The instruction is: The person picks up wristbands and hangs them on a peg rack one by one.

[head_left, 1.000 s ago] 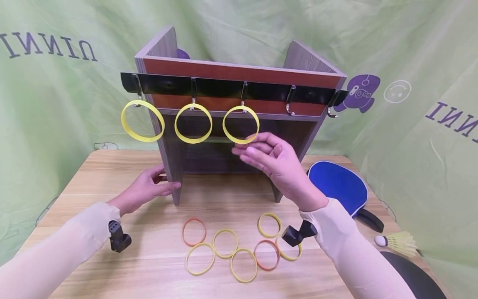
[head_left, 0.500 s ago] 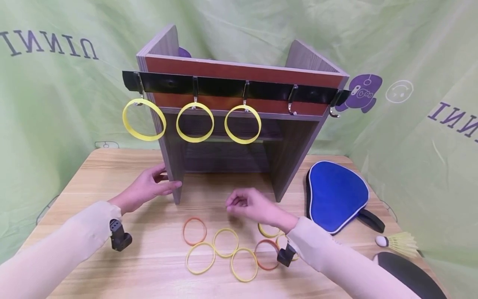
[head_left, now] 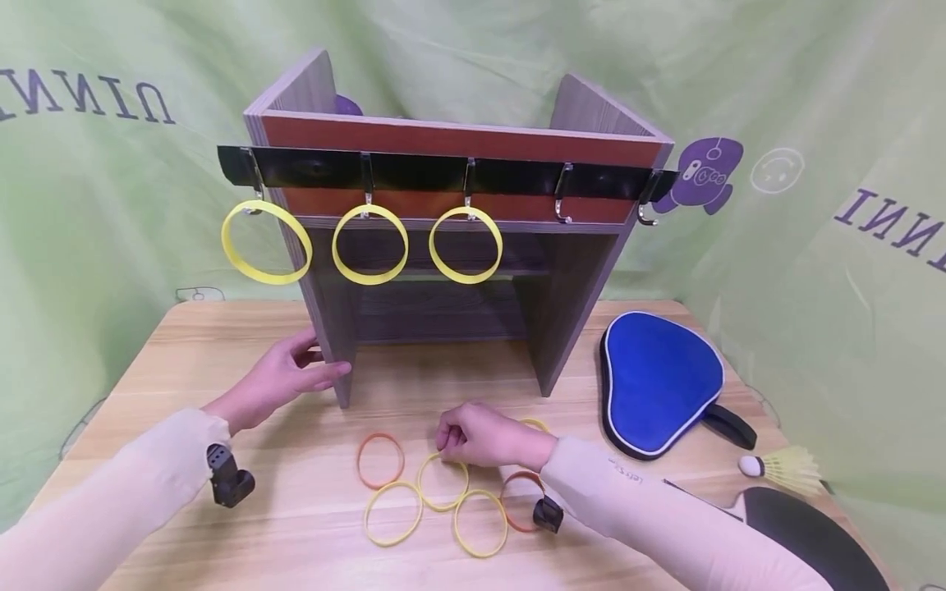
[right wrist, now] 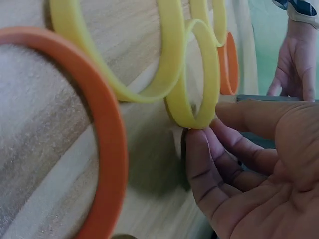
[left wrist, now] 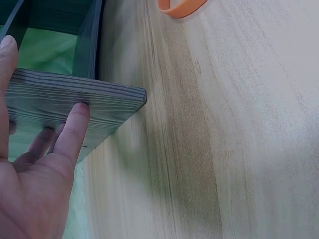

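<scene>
My left hand (head_left: 284,377) rests against the outer face and front edge of the left side panel (left wrist: 104,99) of a grey wooden rack, its fingers mostly straight. Over the table, my right hand (head_left: 484,435) has its fingers curled down at a yellow ring (right wrist: 214,74), pinching the rim between thumb and fingertips as the ring lies on the table. Three more yellow rings, one of them a hanging ring (head_left: 369,245), are on the left, second and third hooks of the black strip (head_left: 421,171). The two hooks at the right, one a bare hook (head_left: 563,205), carry nothing.
Around the right hand lie more yellow rings, such as a front ring (head_left: 480,554), an orange ring (head_left: 380,484) and another orange ring (head_left: 513,525). At the right are a blue paddle case (head_left: 661,386), a shuttlecock (head_left: 783,468) and a black rounded object (head_left: 805,525).
My right hand has gone from beside the third hanging ring down to the rings on the table, its fingers curling to a yellow ring. The left hand stays at the panel.
</scene>
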A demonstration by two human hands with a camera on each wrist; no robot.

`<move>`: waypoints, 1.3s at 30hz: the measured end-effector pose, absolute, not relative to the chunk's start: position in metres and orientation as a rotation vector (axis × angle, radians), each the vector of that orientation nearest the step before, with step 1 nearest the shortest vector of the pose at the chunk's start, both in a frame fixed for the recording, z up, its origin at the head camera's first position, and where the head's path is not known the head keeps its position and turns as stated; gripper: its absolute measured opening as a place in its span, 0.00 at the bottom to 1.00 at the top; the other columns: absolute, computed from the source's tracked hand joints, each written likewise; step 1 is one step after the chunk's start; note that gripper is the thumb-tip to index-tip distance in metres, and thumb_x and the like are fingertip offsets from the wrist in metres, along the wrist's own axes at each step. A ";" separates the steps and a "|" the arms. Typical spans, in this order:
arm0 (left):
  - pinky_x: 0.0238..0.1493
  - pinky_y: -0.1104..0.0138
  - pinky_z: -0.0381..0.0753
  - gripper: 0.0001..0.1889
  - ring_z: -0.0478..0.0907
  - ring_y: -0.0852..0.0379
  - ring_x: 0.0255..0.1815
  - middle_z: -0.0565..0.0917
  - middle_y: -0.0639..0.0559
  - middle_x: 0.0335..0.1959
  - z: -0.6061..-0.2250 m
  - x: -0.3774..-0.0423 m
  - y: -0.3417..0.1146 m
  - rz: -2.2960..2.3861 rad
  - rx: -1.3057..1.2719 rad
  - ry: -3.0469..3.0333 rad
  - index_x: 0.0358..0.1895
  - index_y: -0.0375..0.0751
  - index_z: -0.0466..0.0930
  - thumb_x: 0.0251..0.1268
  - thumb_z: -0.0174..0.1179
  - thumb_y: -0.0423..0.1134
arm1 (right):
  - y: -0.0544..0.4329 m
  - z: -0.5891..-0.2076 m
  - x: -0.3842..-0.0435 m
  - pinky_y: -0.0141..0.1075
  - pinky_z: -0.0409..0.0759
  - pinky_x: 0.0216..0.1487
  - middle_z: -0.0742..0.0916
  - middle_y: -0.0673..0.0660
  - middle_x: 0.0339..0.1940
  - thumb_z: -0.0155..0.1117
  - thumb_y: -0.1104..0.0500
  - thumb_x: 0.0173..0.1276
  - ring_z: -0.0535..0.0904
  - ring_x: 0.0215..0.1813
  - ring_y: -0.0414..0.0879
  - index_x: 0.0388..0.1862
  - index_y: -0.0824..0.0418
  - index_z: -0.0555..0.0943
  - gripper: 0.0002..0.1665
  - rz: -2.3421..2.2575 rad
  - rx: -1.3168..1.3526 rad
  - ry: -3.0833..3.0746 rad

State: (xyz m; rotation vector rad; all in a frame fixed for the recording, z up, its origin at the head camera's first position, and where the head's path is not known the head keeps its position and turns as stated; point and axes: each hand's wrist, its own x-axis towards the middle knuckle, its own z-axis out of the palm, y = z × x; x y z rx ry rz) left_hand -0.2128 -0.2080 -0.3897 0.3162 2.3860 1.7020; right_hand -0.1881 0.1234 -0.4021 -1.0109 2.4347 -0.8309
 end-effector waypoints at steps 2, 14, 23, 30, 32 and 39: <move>0.54 0.66 0.91 0.36 0.83 0.68 0.53 0.76 0.30 0.68 -0.390 -0.213 -0.208 1.704 0.316 2.384 0.78 0.38 0.65 0.71 0.70 0.42 | 0.123 -0.403 -0.188 0.20 0.76 0.35 0.85 0.51 0.26 0.69 0.70 0.63 0.71 0.30 0.27 0.33 0.65 0.85 0.02 -0.779 -1.046 2.456; 0.53 0.68 0.91 0.36 0.82 0.69 0.53 0.75 0.29 0.68 -0.389 -0.211 -0.210 1.720 0.299 2.378 0.78 0.37 0.65 0.71 0.69 0.40 | 0.128 -0.398 -0.190 0.22 0.74 0.35 0.83 0.50 0.25 0.69 0.70 0.67 0.71 0.30 0.31 0.31 0.64 0.83 0.04 -0.787 -1.036 2.493; 0.54 0.68 0.90 0.37 0.82 0.68 0.54 0.76 0.32 0.69 -0.389 -0.212 -0.209 1.705 0.287 2.380 0.79 0.41 0.64 0.71 0.70 0.41 | 0.141 -0.398 -0.196 0.28 0.87 0.35 0.88 0.61 0.30 0.67 0.70 0.70 0.80 0.30 0.34 0.42 0.73 0.85 0.05 -1.031 -0.794 2.241; 0.53 0.69 0.90 0.37 0.82 0.68 0.54 0.75 0.30 0.70 -0.390 -0.212 -0.209 1.722 0.301 2.371 0.80 0.40 0.63 0.71 0.69 0.40 | 0.151 -0.400 -0.197 0.38 0.93 0.41 0.90 0.64 0.32 0.65 0.71 0.72 0.85 0.31 0.40 0.45 0.75 0.83 0.07 -1.204 -0.593 2.047; 0.53 0.69 0.90 0.37 0.82 0.68 0.53 0.75 0.30 0.70 -0.390 -0.212 -0.209 1.726 0.308 2.368 0.80 0.41 0.63 0.72 0.69 0.40 | 0.154 -0.401 -0.197 0.38 0.93 0.43 0.91 0.64 0.34 0.65 0.70 0.72 0.86 0.32 0.40 0.46 0.75 0.82 0.08 -1.244 -0.552 2.006; 0.53 0.69 0.90 0.37 0.82 0.68 0.54 0.75 0.30 0.70 -0.390 -0.212 -0.209 1.729 0.311 2.366 0.80 0.41 0.63 0.72 0.69 0.41 | 0.168 -0.396 -0.196 0.43 0.92 0.52 0.90 0.75 0.48 0.64 0.69 0.75 0.91 0.41 0.43 0.49 0.74 0.78 0.09 -1.370 -0.507 1.888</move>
